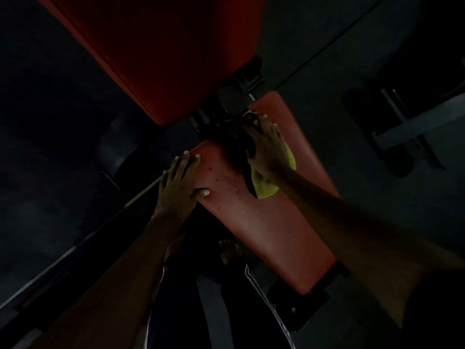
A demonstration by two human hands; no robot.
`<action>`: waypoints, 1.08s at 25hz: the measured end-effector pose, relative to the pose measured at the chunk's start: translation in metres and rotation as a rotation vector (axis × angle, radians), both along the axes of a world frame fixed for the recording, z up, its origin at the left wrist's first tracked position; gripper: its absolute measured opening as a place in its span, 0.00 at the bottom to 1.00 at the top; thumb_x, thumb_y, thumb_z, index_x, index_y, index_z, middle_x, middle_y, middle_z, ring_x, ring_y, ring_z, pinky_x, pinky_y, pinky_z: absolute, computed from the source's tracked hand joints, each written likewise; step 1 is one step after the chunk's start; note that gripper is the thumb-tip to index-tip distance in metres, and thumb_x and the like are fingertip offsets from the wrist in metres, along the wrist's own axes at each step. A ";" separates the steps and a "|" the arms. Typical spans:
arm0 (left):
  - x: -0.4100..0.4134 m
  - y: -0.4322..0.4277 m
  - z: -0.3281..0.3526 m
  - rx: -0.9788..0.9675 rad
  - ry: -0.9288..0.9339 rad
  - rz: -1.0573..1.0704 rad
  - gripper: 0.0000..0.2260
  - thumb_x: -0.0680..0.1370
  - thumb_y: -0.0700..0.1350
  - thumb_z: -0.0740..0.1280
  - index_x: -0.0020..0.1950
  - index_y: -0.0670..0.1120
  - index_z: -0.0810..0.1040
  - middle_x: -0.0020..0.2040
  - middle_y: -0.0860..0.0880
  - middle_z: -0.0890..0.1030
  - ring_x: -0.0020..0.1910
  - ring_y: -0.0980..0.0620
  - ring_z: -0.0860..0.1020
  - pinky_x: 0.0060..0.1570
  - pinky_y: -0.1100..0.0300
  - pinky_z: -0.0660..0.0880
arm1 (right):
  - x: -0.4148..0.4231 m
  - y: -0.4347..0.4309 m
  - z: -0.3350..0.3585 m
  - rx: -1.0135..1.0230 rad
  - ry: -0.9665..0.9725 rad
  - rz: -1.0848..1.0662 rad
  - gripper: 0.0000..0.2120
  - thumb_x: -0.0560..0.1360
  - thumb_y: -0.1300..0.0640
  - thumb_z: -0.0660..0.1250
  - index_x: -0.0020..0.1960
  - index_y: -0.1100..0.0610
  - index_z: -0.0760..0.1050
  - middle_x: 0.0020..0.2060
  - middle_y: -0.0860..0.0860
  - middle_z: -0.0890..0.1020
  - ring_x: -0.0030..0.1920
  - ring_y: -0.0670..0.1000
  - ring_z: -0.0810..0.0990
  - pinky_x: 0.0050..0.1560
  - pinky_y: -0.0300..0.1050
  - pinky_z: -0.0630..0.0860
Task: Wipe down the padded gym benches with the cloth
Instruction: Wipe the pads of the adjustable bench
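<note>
A red padded seat pad [264, 222] runs from the centre toward the lower right. Above it rises the red back pad [161, 54] of the same bench. My right hand [268, 149] lies flat with spread fingers on a yellow cloth [266, 190], pressing it onto the far end of the seat pad near the hinge. Part of the cloth is hidden under the hand. My left hand [180, 182] rests on the seat pad's left edge, fingers straight and thumb on top of the pad.
The scene is very dark. A black metal hinge and frame [241, 89] sit between the two pads. Another piece of gym equipment [397, 127] stands at the right. My bare foot [229, 250] is on the dark floor beside the seat.
</note>
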State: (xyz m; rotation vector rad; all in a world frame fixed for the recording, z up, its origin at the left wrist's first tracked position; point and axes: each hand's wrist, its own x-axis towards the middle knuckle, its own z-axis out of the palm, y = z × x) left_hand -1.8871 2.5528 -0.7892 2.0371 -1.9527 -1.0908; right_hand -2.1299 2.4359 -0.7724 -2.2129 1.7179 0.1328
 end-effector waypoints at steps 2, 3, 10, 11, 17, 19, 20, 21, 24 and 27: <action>-0.004 -0.001 0.002 0.034 -0.040 0.021 0.42 0.75 0.59 0.70 0.82 0.55 0.50 0.83 0.52 0.47 0.81 0.47 0.46 0.77 0.40 0.48 | -0.008 -0.026 0.005 0.017 0.020 -0.131 0.36 0.73 0.54 0.71 0.79 0.48 0.63 0.80 0.57 0.60 0.79 0.62 0.58 0.77 0.58 0.59; -0.006 -0.002 0.002 0.053 -0.066 0.017 0.42 0.75 0.59 0.70 0.82 0.55 0.48 0.83 0.52 0.45 0.81 0.48 0.45 0.77 0.41 0.47 | -0.007 -0.038 0.007 0.016 0.010 -0.213 0.37 0.72 0.55 0.71 0.79 0.48 0.64 0.80 0.56 0.60 0.78 0.62 0.59 0.77 0.58 0.61; -0.032 0.030 0.007 0.003 0.067 0.310 0.39 0.80 0.53 0.68 0.82 0.45 0.49 0.82 0.43 0.47 0.81 0.42 0.53 0.75 0.43 0.57 | 0.022 0.002 0.007 -0.001 -0.052 -0.120 0.29 0.77 0.48 0.67 0.77 0.49 0.67 0.79 0.59 0.61 0.79 0.63 0.57 0.77 0.60 0.57; -0.037 0.041 0.007 0.015 0.149 0.404 0.38 0.80 0.52 0.67 0.82 0.44 0.49 0.82 0.42 0.48 0.79 0.39 0.57 0.73 0.43 0.61 | 0.019 0.014 0.007 -0.009 -0.055 -0.033 0.27 0.78 0.46 0.66 0.76 0.48 0.68 0.79 0.59 0.61 0.79 0.63 0.58 0.76 0.59 0.57; -0.048 0.104 -0.016 0.086 0.284 0.542 0.32 0.79 0.52 0.61 0.81 0.46 0.58 0.81 0.43 0.57 0.79 0.45 0.57 0.72 0.52 0.63 | 0.039 0.013 0.001 -0.071 -0.065 0.030 0.24 0.79 0.43 0.64 0.74 0.46 0.71 0.77 0.57 0.65 0.77 0.62 0.62 0.74 0.60 0.61; -0.038 0.115 -0.019 0.109 0.294 0.619 0.29 0.81 0.47 0.64 0.81 0.50 0.60 0.81 0.44 0.58 0.79 0.46 0.57 0.71 0.56 0.61 | 0.052 0.033 0.001 -0.079 -0.083 0.148 0.24 0.78 0.44 0.66 0.73 0.46 0.73 0.76 0.57 0.67 0.76 0.62 0.64 0.73 0.60 0.63; -0.031 0.118 -0.018 0.111 0.294 0.657 0.28 0.81 0.44 0.65 0.80 0.50 0.61 0.81 0.43 0.58 0.79 0.45 0.57 0.70 0.59 0.59 | 0.055 0.046 0.001 -0.079 -0.099 0.223 0.23 0.77 0.46 0.67 0.72 0.46 0.74 0.75 0.57 0.68 0.75 0.63 0.65 0.73 0.60 0.64; -0.024 0.118 -0.014 0.113 0.293 0.688 0.27 0.82 0.42 0.65 0.80 0.49 0.62 0.81 0.42 0.58 0.79 0.45 0.58 0.69 0.63 0.58 | 0.056 0.057 0.001 -0.078 -0.101 0.277 0.24 0.76 0.48 0.68 0.71 0.47 0.75 0.74 0.58 0.70 0.75 0.63 0.66 0.73 0.60 0.64; -0.001 0.120 -0.001 0.146 0.285 0.741 0.26 0.82 0.41 0.64 0.79 0.49 0.63 0.81 0.40 0.57 0.79 0.45 0.58 0.69 0.63 0.57 | 0.064 0.067 0.007 -0.052 -0.074 0.294 0.25 0.74 0.52 0.69 0.72 0.48 0.74 0.75 0.58 0.69 0.75 0.63 0.66 0.74 0.61 0.63; 0.021 0.123 0.001 0.127 0.255 0.716 0.25 0.82 0.39 0.64 0.78 0.46 0.65 0.79 0.37 0.60 0.78 0.42 0.59 0.72 0.59 0.59 | 0.087 0.068 0.007 -0.068 -0.023 0.281 0.27 0.75 0.52 0.68 0.73 0.46 0.73 0.76 0.57 0.67 0.76 0.62 0.64 0.74 0.61 0.63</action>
